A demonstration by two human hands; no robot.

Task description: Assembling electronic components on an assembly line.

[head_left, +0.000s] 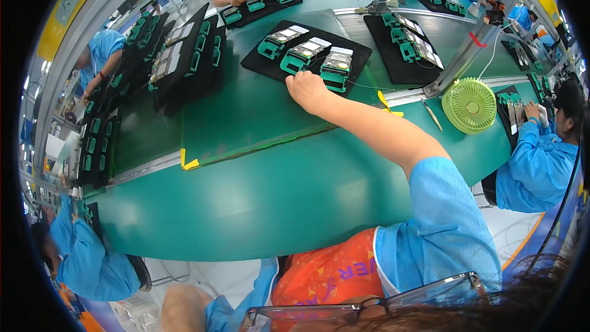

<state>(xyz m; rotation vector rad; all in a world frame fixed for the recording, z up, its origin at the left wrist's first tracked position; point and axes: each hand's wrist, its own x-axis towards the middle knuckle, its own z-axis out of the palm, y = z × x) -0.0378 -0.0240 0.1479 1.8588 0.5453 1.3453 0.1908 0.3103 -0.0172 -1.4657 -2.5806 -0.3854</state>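
My right hand (pixel 307 91) reaches out over the green bench, its fingers curled closed at the near edge of a black tray (pixel 257 60). The fingertips are hidden, and the hand partly covers the tray's edge. On this tray stand three green fixtures, each with a silver-and-white electronic assembly. The middle assembly (pixel 312 47) is nearest to my fingers; the right one (pixel 337 59) lies just beyond my hand, its green fixture (pixel 334 81) close to the knuckles. A thin wire trails off to the right. My left hand is out of view.
A green fan (pixel 469 106) and a pen-like tool (pixel 432 115) are to the right, by a metal post. Another loaded black tray (pixel 393 64) lies beyond. Black racks of fixtures (pixel 184 55) stand at left. Yellow tape (pixel 191 163) marks the mat's corner. Co-workers sit around the bench.
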